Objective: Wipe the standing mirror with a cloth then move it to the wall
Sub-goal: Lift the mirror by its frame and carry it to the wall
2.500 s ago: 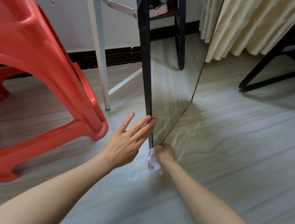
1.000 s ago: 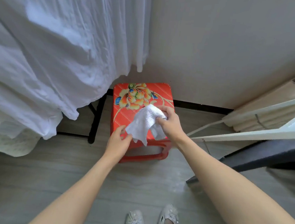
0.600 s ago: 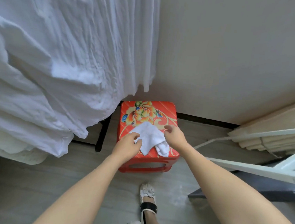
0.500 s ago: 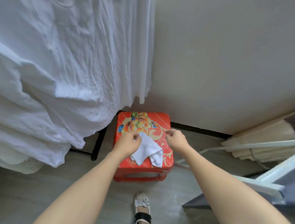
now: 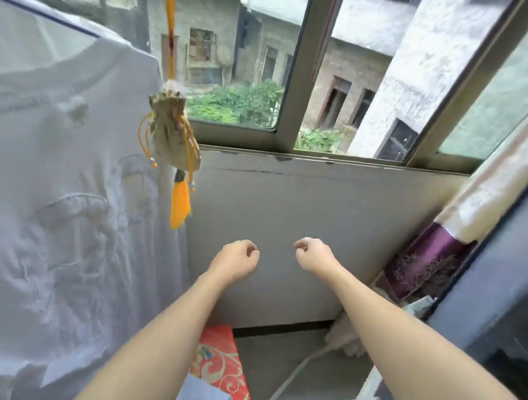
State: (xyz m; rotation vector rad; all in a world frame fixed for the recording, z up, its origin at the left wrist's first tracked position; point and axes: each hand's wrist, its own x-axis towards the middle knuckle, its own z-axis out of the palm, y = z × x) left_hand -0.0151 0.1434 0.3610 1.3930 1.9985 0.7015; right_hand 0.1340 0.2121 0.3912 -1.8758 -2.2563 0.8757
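Note:
My left hand (image 5: 235,258) and my right hand (image 5: 312,255) are raised side by side in front of the pale wall (image 5: 318,220), fingers loosely curled, holding nothing. The white cloth (image 5: 203,398) lies on the red flowered stool (image 5: 226,362) at the bottom, partly hidden by my left forearm. The standing mirror (image 5: 512,269) fills the right edge, showing its grey back and dark frame. Its white stand leg (image 5: 297,373) slants down to the floor beside the stool.
White garments (image 5: 49,197) hang along the left. A beige pouch with a yellow tassel (image 5: 172,134) dangles by them. A window (image 5: 299,69) runs above the wall. A cream and purple curtain (image 5: 436,253) hangs in the right corner.
The cloth was laid on the stool and both hands let go of it. The view has swung up from the stool to the wall and window, with both hands now lifted empty.

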